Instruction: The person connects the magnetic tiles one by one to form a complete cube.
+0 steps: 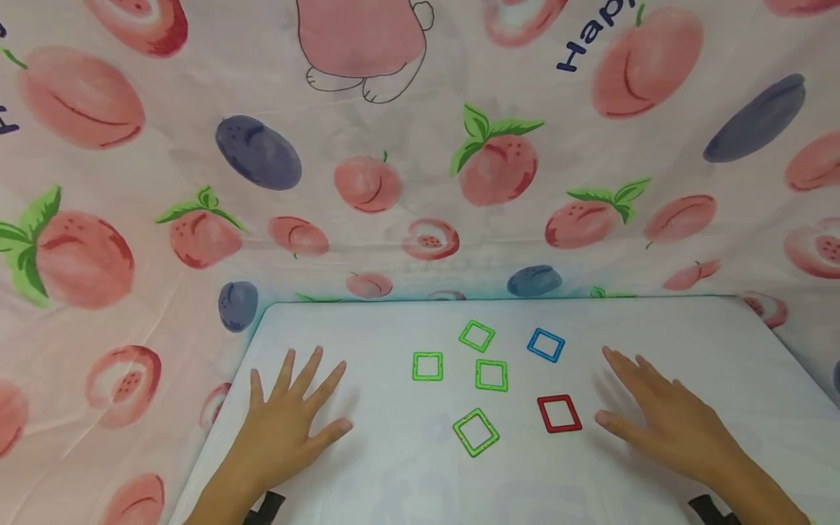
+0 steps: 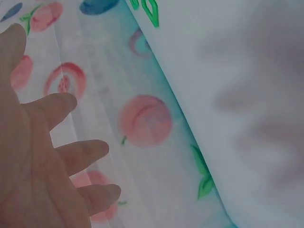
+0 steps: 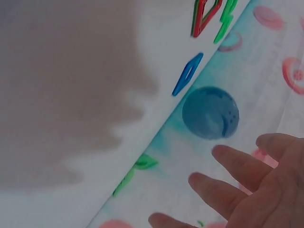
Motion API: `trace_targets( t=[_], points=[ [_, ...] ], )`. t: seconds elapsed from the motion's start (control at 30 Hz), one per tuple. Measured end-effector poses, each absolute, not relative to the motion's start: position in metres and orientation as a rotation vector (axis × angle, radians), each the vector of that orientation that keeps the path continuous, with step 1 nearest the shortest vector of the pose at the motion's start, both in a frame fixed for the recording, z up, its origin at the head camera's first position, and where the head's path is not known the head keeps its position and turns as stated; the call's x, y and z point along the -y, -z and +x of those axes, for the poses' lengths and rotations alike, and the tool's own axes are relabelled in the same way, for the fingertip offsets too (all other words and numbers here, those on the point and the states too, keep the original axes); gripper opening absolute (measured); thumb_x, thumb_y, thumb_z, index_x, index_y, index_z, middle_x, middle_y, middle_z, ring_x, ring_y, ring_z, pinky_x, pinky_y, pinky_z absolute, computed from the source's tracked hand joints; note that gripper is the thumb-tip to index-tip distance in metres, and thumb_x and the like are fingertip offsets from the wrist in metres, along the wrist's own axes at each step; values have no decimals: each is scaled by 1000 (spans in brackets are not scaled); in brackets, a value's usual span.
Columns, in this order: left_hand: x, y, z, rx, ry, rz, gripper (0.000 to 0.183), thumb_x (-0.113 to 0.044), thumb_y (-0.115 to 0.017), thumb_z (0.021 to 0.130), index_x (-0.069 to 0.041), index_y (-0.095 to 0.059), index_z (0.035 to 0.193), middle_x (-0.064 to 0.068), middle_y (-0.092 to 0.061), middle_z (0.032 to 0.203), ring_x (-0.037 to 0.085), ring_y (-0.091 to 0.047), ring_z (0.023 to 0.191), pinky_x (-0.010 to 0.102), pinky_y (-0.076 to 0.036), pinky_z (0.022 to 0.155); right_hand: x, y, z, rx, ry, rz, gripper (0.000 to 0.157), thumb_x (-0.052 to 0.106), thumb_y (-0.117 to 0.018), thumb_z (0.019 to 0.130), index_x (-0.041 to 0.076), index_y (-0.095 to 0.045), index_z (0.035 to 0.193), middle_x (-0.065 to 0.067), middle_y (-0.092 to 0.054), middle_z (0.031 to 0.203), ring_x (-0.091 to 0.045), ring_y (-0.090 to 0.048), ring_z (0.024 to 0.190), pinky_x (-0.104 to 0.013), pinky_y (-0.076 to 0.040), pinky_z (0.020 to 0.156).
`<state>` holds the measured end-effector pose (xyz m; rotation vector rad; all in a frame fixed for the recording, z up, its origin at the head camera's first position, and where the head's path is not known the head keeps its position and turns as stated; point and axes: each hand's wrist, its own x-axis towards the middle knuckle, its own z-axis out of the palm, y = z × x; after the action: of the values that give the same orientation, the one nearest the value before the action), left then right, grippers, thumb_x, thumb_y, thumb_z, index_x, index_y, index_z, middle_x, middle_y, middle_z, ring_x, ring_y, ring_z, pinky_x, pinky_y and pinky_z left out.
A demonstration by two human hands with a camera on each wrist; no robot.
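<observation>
My left hand (image 1: 284,421) hovers over the left part of the white table, fingers spread and holding nothing. On the right side my right hand (image 1: 669,415) is held out with straight fingers, its thumb pointing toward a red square frame (image 1: 559,431). Between the hands lie several small hollow squares: a green square frame (image 1: 428,378) nearest the left hand, others in green toward the middle, and a blue square frame (image 1: 546,357) at the back right. In the right wrist view, the blue frame (image 3: 183,84) and the red one (image 3: 196,28) lie beyond the fingers.
The white tabletop (image 1: 380,467) has its far edge against a hanging cloth (image 1: 394,131) printed with peaches. The cloth also runs down along the table's left side. Dark straps (image 1: 265,508) show at both wrists. Hand shadows fall on the table.
</observation>
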<state>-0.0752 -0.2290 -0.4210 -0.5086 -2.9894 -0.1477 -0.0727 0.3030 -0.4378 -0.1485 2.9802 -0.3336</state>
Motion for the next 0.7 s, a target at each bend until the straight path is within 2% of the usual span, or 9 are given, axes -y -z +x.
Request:
trace_targets(
  t=[0.13, 0.3, 0.4, 0.47, 0.57, 0.7],
  points=[
    [208, 425, -74, 2982, 210, -575, 76, -73, -52, 93, -37, -36, 158, 4, -35, 166, 43, -25, 154, 76, -16, 114, -287, 439, -74, -2956, 350, -164, 103, 84, -52, 85, 29, -18, 165, -26, -44, 155, -51, -45, 136, -72, -42, 98],
    [181, 430, -75, 2984, 295, -658, 66, -62, -53, 99, -27, -46, 155, 3, -56, 151, 31, -48, 143, 59, -37, 114, -269, 439, -80, -2951, 473, -247, 86, 75, -56, 91, 28, -34, 160, -13, -60, 145, -44, -56, 129, -68, -49, 90],
    [161, 434, -79, 2987, 391, -697, 58, -58, -50, 103, -25, -53, 150, -3, -66, 136, 21, -60, 129, 47, -49, 105, -262, 441, -90, -2934, 558, -289, 73, 66, -58, 95, 23, -48, 153, -5, -72, 123, -33, -65, 114, -57, -55, 84],
    [147, 440, -84, 2998, 524, -717, 52, -53, -52, 104, -24, -58, 146, -6, -70, 121, 14, -64, 113, 39, -54, 93, -259, 443, -98, -2907, 630, -316, 65, 61, -59, 97, 18, -57, 146, 2, -72, 107, -23, -65, 102, -44, -57, 77],
    [127, 452, -93, 3021, 799, -741, 45, -47, -56, 104, -21, -65, 140, -10, -69, 101, 5, -61, 89, 29, -53, 76, -257, 446, -111, -2847, 743, -330, 49, 52, -62, 99, 16, -68, 132, 6, -64, 93, -14, -58, 89, -30, -50, 68],
    [106, 469, -102, 3051, 1123, -739, 41, -41, -62, 102, -15, -70, 133, -12, -62, 81, 1, -50, 70, 20, -43, 64, -255, 451, -126, -2756, 847, -289, 36, 48, -63, 99, 18, -74, 116, 5, -62, 91, -15, -54, 87, -28, -48, 68]
  ],
)
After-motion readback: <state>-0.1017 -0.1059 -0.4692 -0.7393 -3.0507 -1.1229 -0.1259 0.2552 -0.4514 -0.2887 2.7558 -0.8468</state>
